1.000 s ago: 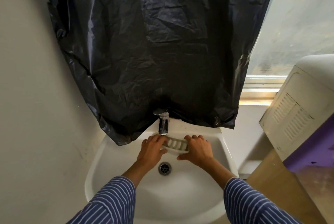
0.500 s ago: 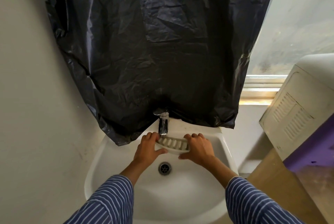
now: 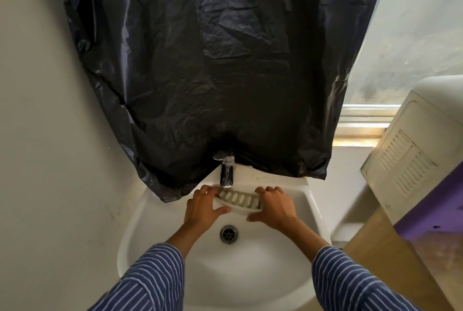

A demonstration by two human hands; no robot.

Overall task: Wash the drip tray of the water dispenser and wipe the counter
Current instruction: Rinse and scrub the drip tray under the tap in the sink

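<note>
A white slotted drip tray [image 3: 239, 200] is held over the basin of a white sink [image 3: 308, 200], right under the chrome tap [image 3: 226, 171]. My left hand [image 3: 204, 206] grips its left end, thumb under the front edge. My right hand [image 3: 274, 204] grips its right end, fingers curled over the back. The tray tilts with its slotted face towards me. I cannot tell whether water runs from the tap.
A black plastic sheet [image 3: 213, 60] hangs on the wall behind the tap. The sink drain [image 3: 228, 233] lies below the hands. To the right stand a white vented appliance [image 3: 411, 165], a purple surface [image 3: 431, 208] and a wooden top [image 3: 380, 248]. A window [image 3: 411, 35] is at upper right.
Both hands have lifted the tray slightly towards the tap spout and shifted a little left. The grip on both ends is unchanged.
</note>
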